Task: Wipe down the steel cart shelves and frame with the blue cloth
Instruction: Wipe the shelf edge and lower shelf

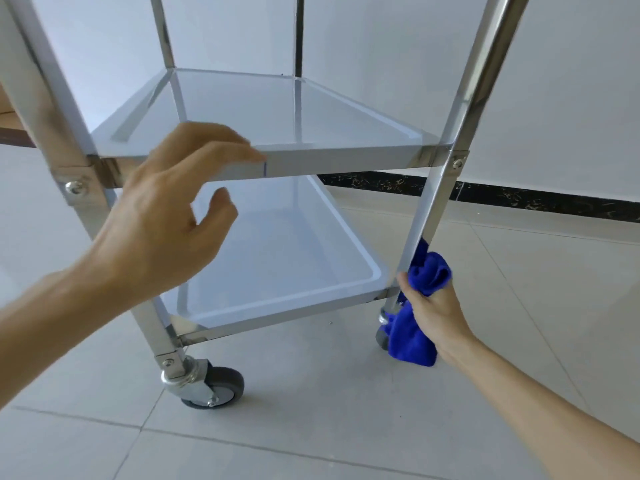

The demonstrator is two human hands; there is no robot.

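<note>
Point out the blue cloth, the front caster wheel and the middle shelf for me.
blue cloth (412,336): head view, on its hanging lower fold.
front caster wheel (221,384): head view, on the grey tyre.
middle shelf (277,112): head view, on its bare steel surface.

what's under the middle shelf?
The lower shelf, its tray bare where visible; the left hand covers part of it. Below lie floor tiles and a front caster.
</note>
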